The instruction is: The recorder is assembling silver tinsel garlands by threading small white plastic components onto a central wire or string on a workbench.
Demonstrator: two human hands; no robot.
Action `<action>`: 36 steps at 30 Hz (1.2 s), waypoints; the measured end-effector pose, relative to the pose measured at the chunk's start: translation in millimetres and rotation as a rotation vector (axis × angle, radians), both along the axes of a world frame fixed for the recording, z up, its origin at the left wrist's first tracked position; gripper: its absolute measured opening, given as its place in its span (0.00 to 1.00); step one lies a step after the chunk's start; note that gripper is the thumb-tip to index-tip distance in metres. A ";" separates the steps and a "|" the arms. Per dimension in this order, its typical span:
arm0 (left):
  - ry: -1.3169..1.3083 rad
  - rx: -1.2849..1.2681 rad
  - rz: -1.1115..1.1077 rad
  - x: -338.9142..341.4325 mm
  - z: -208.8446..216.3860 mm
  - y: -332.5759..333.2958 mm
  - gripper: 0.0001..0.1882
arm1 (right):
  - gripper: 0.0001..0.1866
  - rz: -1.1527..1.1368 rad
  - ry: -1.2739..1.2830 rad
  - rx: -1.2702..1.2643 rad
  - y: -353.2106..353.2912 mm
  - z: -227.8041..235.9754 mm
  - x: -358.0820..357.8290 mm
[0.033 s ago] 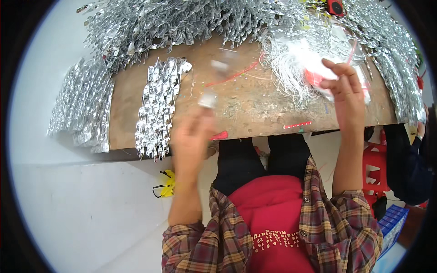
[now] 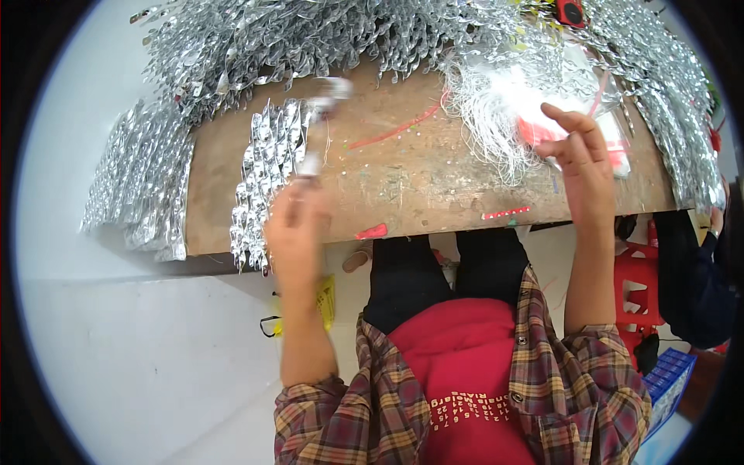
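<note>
My left hand point(image 2: 298, 221) is smeared by motion near the front left of the table, its fingers closed on a shiny silver strip point(image 2: 311, 164). That strip is blurred too; a loose blurred part point(image 2: 335, 91) shows farther back. Under and beside the hand lies a bundle of silver twisted strips point(image 2: 267, 167) in rows. My right hand point(image 2: 581, 159) is raised in front of the white strings on the right. Its fingers are partly bent and apart, with nothing visible between them.
Heaps of silver strips point(image 2: 310, 39) line the back and both sides of the wooden table point(image 2: 418, 170). White string point(image 2: 488, 116) and clear plastic bags point(image 2: 616, 139) lie right. A red strip point(image 2: 399, 128) lies mid-table. A red stool point(image 2: 639, 287) and another person point(image 2: 709, 294) are at right.
My left hand has swung left with the silver strip, from the table's middle toward the bundle. My right hand has shifted only slightly left.
</note>
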State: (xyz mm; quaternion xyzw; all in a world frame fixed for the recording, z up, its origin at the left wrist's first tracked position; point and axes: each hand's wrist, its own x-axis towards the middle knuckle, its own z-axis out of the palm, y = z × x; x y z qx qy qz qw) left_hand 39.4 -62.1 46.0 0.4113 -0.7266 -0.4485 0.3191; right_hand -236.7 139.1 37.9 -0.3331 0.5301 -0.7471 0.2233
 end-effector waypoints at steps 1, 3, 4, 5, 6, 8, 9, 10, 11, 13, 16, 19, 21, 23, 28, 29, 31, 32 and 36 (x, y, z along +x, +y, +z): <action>-0.086 -0.020 0.201 13.1 10.4 -19.9 0.14 | 0.12 0.000 0.030 0.029 -1.8 -2.5 3.3; -0.079 -0.313 0.219 43.0 -16.6 -75.6 0.16 | 0.11 -0.011 0.061 0.063 -3.9 -7.2 8.4; -0.165 -0.432 0.224 51.7 -20.5 -97.8 0.16 | 0.11 -0.021 0.076 0.083 -4.9 -4.7 9.4; -0.165 -0.434 0.228 58.0 -27.5 -114.7 0.16 | 0.10 -0.024 0.091 0.100 -8.1 -3.1 10.7; -0.249 -0.508 0.278 60.1 -37.3 -130.2 0.17 | 0.10 -0.025 0.096 0.101 -11.3 -3.0 10.7; -0.315 -0.577 0.306 57.9 -44.3 -148.8 0.17 | 0.10 -0.012 0.121 0.216 -14.5 -3.8 4.1; -0.378 -0.496 0.280 57.5 -45.7 -154.9 0.17 | 0.10 -0.034 0.127 0.222 -22.8 -4.7 1.8; -0.442 -0.414 0.248 54.1 -48.8 -157.1 0.18 | 0.10 -0.052 0.135 0.229 -30.4 -7.9 -5.1; -0.427 -0.414 0.228 48.2 -49.9 -157.0 0.18 | 0.10 -0.036 0.178 0.235 -38.3 -10.9 -14.4; -0.500 -0.376 0.250 47.8 -47.0 -153.2 0.19 | 0.10 -0.026 0.223 0.241 -58.1 -14.7 -29.9; -0.407 -0.249 0.269 54.6 -52.8 -147.1 0.20 | 0.11 -0.035 0.365 0.355 -91.3 -22.2 -44.2; -0.340 -0.501 0.231 71.7 -59.5 -145.9 0.23 | 0.15 -0.107 0.481 0.391 -130.7 -35.4 -54.5; -0.389 -0.570 0.206 52.8 -30.8 -112.7 0.20 | 0.19 -0.441 0.882 0.415 -147.1 -41.8 -73.2; -0.334 -0.629 0.170 43.1 -22.2 -89.9 0.18 | 0.21 -0.391 0.947 0.475 -162.3 -40.1 -81.4; -0.179 -0.679 -0.023 8.9 -14.3 -40.1 0.15 | 0.12 -0.377 1.000 0.466 -181.1 -38.5 -104.0; -0.184 -0.676 -0.016 5.0 -15.1 -32.9 0.15 | 0.07 -0.422 1.012 0.360 -179.7 -34.5 -95.4; -0.122 -0.608 -0.149 -6.7 -16.7 -19.1 0.15 | 0.07 -0.399 1.104 0.305 -164.5 -25.5 -80.9; -0.114 -0.606 -0.159 -15.0 -19.8 -12.1 0.15 | 0.06 -0.388 1.194 0.259 -150.7 -21.4 -72.6; 0.126 0.094 -0.340 -37.6 -38.0 12.1 0.16 | 0.03 -0.286 1.269 0.106 -88.6 -20.2 17.9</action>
